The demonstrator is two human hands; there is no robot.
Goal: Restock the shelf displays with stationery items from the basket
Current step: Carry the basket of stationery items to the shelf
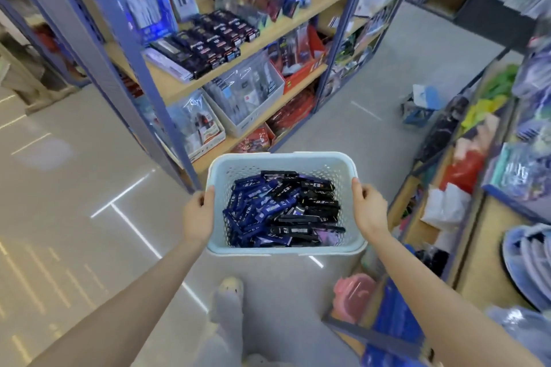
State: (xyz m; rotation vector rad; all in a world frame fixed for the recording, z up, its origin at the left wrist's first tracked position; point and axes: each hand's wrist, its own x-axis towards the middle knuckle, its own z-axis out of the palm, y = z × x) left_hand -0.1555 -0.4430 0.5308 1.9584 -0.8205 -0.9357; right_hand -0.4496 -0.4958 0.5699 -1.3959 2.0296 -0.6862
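A pale blue perforated basket (281, 159) hangs in front of me, above the floor. It is full of several flat black and dark blue stationery packs (283, 210). My left hand (198, 211) grips the basket's left rim. My right hand (368, 207) grips its right rim. Ahead on the left stands a blue-framed shelf unit (143, 68) with wooden boards. A row of similar black packs (205, 42) lies on its upper board, tall boxed sets (143, 0) behind them.
White trays of clear-wrapped goods (243, 92) and red boxes (301, 65) fill the lower boards. A second shelf unit (477, 188) with mixed goods lines the right side. A small blue stool (420, 107) stands in the aisle ahead. My feet (229, 286) are on the grey floor.
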